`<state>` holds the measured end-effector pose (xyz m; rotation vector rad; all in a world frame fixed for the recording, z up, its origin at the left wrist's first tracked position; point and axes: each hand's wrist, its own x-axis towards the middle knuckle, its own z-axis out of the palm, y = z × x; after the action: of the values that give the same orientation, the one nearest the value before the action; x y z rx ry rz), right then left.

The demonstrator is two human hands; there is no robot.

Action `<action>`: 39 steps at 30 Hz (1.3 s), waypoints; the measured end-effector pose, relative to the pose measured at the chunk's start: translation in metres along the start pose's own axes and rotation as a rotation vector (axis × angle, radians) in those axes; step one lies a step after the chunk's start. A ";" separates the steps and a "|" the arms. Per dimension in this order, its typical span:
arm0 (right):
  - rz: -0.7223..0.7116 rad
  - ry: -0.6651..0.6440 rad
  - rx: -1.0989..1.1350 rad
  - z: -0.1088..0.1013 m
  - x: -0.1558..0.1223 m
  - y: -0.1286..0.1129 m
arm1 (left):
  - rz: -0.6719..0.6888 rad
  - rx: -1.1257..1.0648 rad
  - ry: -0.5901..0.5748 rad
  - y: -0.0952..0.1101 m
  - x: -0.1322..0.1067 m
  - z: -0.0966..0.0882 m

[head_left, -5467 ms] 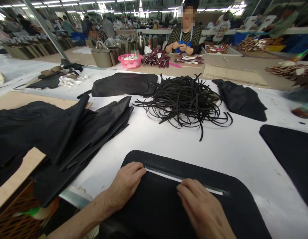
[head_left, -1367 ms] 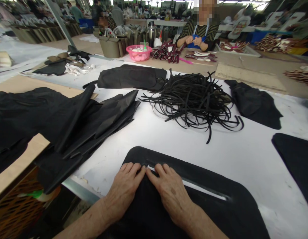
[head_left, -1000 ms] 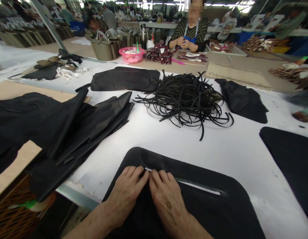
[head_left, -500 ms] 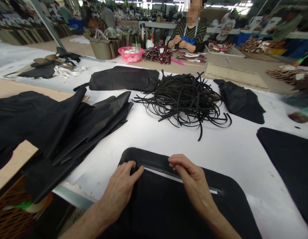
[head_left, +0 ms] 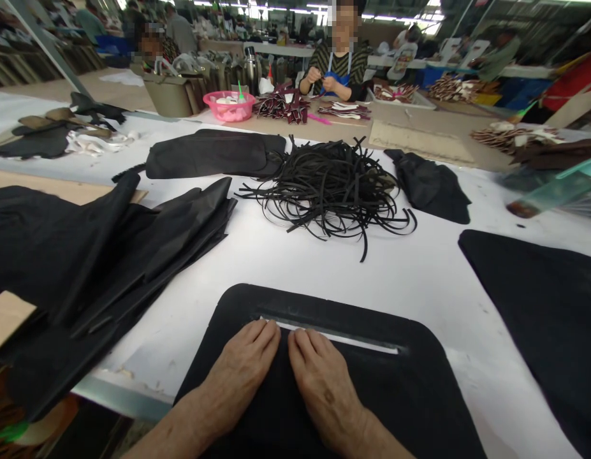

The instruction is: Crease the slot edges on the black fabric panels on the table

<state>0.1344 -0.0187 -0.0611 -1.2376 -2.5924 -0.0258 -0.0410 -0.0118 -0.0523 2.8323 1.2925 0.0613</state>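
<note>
A black leather-like panel (head_left: 386, 395) with rounded corners lies flat before me. A long narrow slot near its far edge shows a white strip (head_left: 352, 342). My left hand (head_left: 242, 370) rests on the panel, its fingers laid side by side and their tips at the slot's near edge, toward its left end. Close beside it, my right hand (head_left: 324, 382) presses on the same edge in the same way, fingers forward. Both hands lie on the material from above; the thumbs are mostly hidden.
Beyond the panel lies a heap of black strips (head_left: 333, 185). Black sheets (head_left: 156, 255) spread at left, another black panel (head_left: 539, 306) at right. Farther back are a stack of black pieces (head_left: 209, 153), a pink basket (head_left: 231, 108) and a co-worker (head_left: 340, 64) handling something small.
My right hand has come down from above the slot and moved left beside my left hand, its pinch released. The white strip shows along more of the slot. The view has shifted right.
</note>
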 end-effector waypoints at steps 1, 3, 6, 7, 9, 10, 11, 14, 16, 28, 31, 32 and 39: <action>0.000 0.000 -0.013 0.000 -0.003 0.002 | -0.002 0.009 -0.011 -0.001 -0.001 -0.002; 0.025 -0.023 -0.028 -0.003 -0.008 0.006 | -0.027 0.006 -0.001 -0.006 -0.004 -0.005; 0.110 -0.095 -0.010 -0.013 -0.011 0.013 | -0.125 -0.050 0.082 -0.016 -0.011 -0.008; 0.143 -0.113 0.004 -0.017 -0.010 0.015 | -0.174 -0.087 0.117 -0.019 -0.013 -0.008; 0.193 -0.132 0.034 -0.022 -0.005 0.017 | -0.274 -0.177 0.180 -0.026 -0.014 -0.008; 0.205 -0.129 0.043 -0.024 -0.002 0.018 | -0.306 -0.222 0.196 -0.029 -0.012 -0.009; 0.206 -0.120 0.047 -0.025 0.003 0.018 | -0.317 -0.261 0.194 -0.031 -0.010 -0.009; 0.183 -0.092 0.047 -0.022 0.017 0.017 | -0.239 -0.301 0.119 -0.037 -0.001 -0.014; 0.160 -0.082 0.035 -0.017 0.025 0.015 | -0.188 -0.274 0.060 -0.039 0.006 -0.016; -0.022 -0.050 -0.121 0.003 0.041 0.014 | -0.240 -0.487 0.074 -0.042 0.025 -0.022; 0.041 -0.092 -0.060 -0.001 0.045 0.017 | -0.178 -0.455 0.046 -0.041 0.028 -0.016; 0.067 -0.107 -0.032 -0.002 0.047 0.019 | -0.166 -0.429 0.051 -0.041 0.028 -0.013; 0.163 -0.157 0.123 -0.004 0.049 0.029 | -0.145 -0.349 0.145 -0.042 0.028 0.000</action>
<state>0.1285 0.0367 -0.0479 -1.4527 -2.5674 0.2689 -0.0538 0.0368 -0.0537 2.4727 1.3539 0.4488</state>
